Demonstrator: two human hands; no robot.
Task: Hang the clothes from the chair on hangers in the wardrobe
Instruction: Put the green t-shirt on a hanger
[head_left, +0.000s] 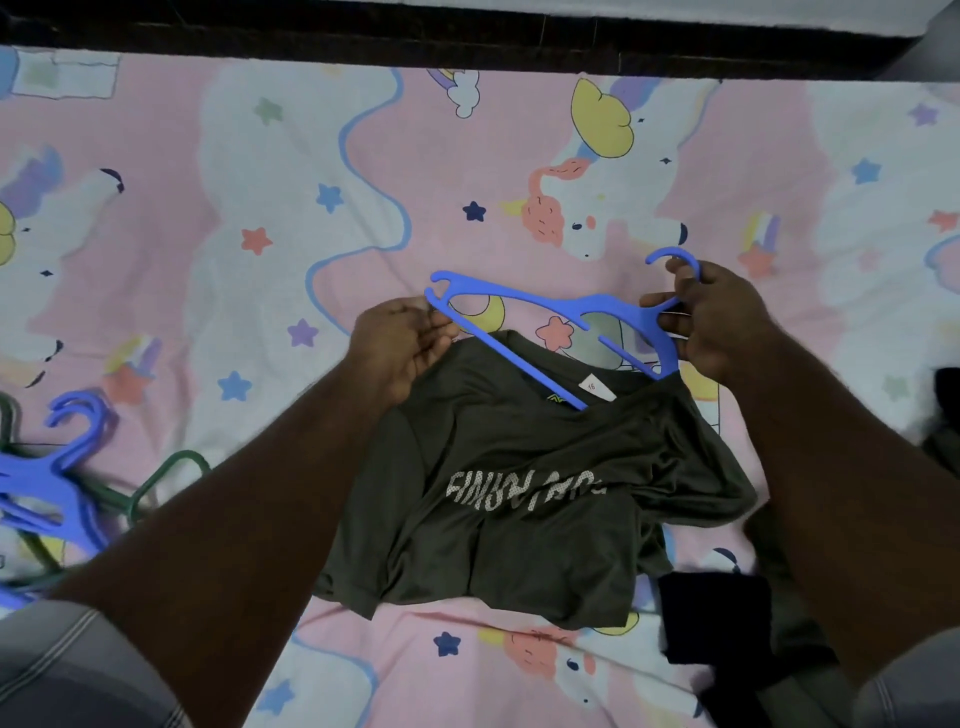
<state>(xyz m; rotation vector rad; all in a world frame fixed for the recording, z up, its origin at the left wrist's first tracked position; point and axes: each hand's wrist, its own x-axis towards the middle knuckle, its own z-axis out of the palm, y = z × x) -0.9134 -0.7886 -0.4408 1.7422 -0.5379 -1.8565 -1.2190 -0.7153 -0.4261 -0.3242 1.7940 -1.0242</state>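
A dark olive T-shirt (519, 499) with pale lettering lies on a bed covered by a pink unicorn-print sheet (260, 234). A blue plastic hanger (530, 304) is partly pushed into the shirt's neck opening, its lower end under the collar. My right hand (711, 317) grips the hanger just below its hook. My left hand (400, 343) pinches the shirt's collar at the left, beside the hanger's free arm.
Several spare hangers, blue (57, 483) and green (171, 467), lie in a pile at the left of the bed. Dark clothing (717, 613) lies at the lower right, and more sits at the right edge (945, 415). A dark bed frame (467, 41) runs along the top.
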